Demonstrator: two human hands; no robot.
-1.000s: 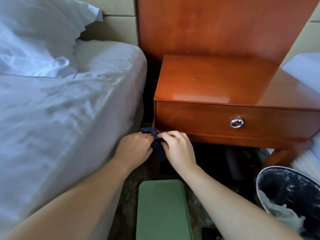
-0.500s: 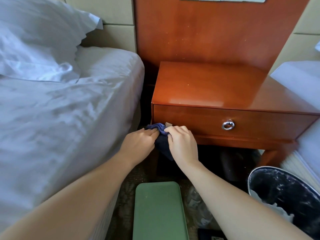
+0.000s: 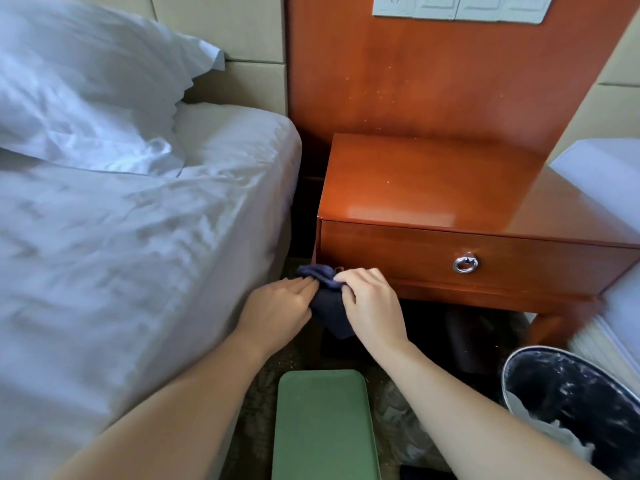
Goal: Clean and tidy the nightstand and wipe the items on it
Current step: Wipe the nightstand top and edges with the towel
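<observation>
A dark blue cloth (image 3: pixel 332 313) stays between both hands, the nightstand (image 3: pixel 433 188) just beyond their fingertips. The left hand (image 3: pixel 280 303) now lies flatter against it; the right hand (image 3: pixel 372 306) pinches it, fingers curled. Probably refolding before wiping.

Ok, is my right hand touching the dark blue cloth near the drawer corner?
Touching. The head view shows the right hand with fingers curled over the dark blue cloth, pinching its top fold.
</observation>
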